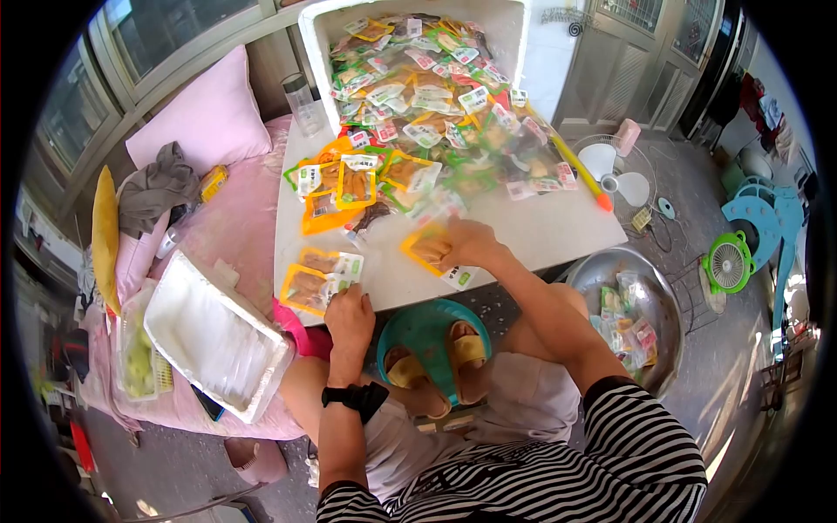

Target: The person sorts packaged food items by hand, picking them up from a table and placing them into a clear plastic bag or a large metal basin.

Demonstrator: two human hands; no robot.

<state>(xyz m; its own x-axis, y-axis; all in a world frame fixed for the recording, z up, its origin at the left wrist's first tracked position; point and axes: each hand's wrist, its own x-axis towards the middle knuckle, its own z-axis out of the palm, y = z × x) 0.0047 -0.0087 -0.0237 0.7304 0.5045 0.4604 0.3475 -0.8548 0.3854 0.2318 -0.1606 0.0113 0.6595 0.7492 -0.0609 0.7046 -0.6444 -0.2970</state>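
Note:
My left hand (350,317) is closed at the near right corner of two overlapping orange-edged snack packets (307,289) at the table's front edge. Farther right, my right hand (471,244) grips another orange-edged snack packet (425,250) with a white label, just above the white table (392,242). Beyond my hands, a group of orange packets (357,183) lies on the tabletop. A large heap of mixed packets (418,96) spills out of a white foam box (316,52) onto the table, partly blurred near its right side.
A metal basin (667,349) holding several packets stands right of my knees. A yellow stick with an orange tip (580,170) lies along the table's right edge. On the pink bed at left rests a white foam lid (209,336). My feet are over a teal basin (427,327).

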